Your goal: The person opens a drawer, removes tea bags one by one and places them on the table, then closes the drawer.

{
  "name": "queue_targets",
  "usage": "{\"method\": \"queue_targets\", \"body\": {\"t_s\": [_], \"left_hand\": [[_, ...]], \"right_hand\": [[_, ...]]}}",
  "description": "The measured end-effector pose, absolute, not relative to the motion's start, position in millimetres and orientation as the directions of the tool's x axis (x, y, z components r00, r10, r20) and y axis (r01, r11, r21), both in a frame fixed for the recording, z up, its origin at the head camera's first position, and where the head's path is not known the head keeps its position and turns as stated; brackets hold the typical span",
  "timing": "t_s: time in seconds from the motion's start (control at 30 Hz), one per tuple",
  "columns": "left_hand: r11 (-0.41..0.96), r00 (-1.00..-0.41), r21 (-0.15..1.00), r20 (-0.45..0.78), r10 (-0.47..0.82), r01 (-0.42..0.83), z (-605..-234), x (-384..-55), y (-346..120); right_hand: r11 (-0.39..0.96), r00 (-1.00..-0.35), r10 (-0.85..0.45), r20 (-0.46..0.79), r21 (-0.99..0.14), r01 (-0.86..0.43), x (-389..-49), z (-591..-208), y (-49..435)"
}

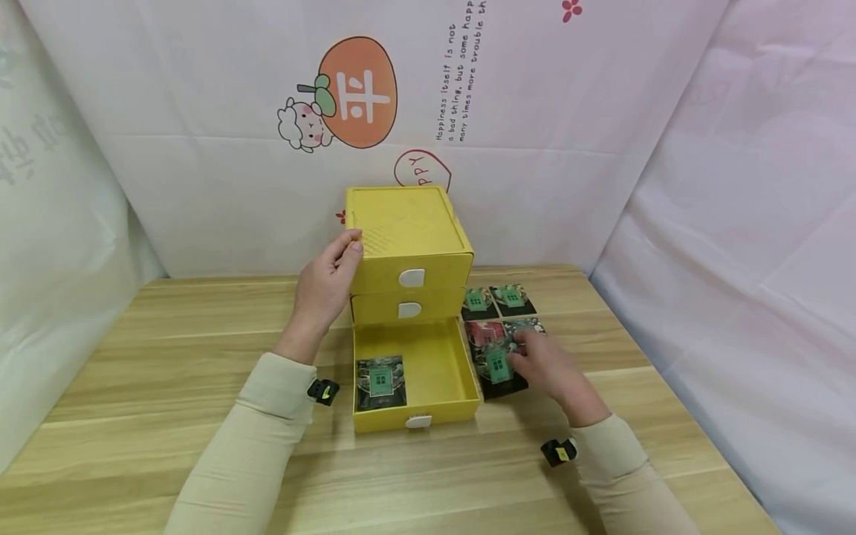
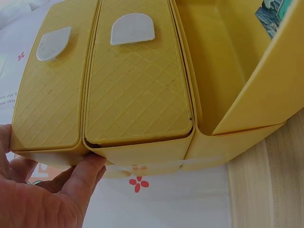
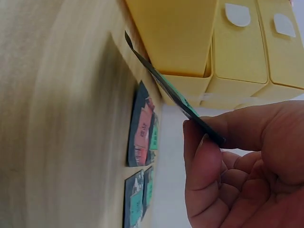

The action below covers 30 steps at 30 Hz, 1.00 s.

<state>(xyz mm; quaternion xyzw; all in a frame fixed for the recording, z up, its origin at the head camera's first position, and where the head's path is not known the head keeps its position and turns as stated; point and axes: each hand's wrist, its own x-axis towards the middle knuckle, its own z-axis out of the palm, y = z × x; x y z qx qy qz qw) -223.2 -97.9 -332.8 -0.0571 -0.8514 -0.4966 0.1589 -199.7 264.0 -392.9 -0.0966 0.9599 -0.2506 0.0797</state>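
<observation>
A yellow three-drawer storage box (image 1: 409, 219) stands on the table with its bottom drawer (image 1: 441, 364) pulled out. My left hand (image 1: 325, 286) grips the box's upper left corner; in the left wrist view its fingers and thumb bend about that edge. One flat dark packet (image 1: 381, 394) with a green label lies in the drawer's left side. To the right of the drawer, my right hand (image 1: 545, 364) pinches another flat green-labelled packet (image 1: 498, 365) by its edge between thumb and fingers. In the right wrist view this packet (image 3: 166, 88) tilts above the table.
More flat packets lie right of the box: two green-labelled ones (image 1: 512, 297) at the back, a red-labelled one (image 1: 483, 333) and another (image 1: 528, 325) in front. Behind the wooden table (image 1: 221, 334) hangs a printed white cloth (image 1: 221, 89).
</observation>
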Motion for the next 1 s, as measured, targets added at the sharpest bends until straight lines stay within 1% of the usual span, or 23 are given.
{"method": "queue_targets", "body": {"t_s": [0.2,0.53,1.0], "left_hand": [[0.496,-0.944,0.831,0.325,-0.064,0.253,-332.8,-223.8,-98.0],[0.506,-0.941,0.824,0.332,-0.062,0.257,-333.6,-224.8,-99.6],[0.506,-0.943,0.824,0.328,-0.060,0.254,-334.5,-225.5,-99.4]], "right_hand": [[0.847,-0.965,-0.230,-0.127,-0.514,-0.135,-199.8,-398.2,263.2],[0.869,-0.960,-0.211,-0.185,-0.485,-0.098,-197.0,-406.6,266.2],[0.928,-0.958,-0.135,-0.252,-0.372,-0.033,-201.3,-421.2,271.3]]}}
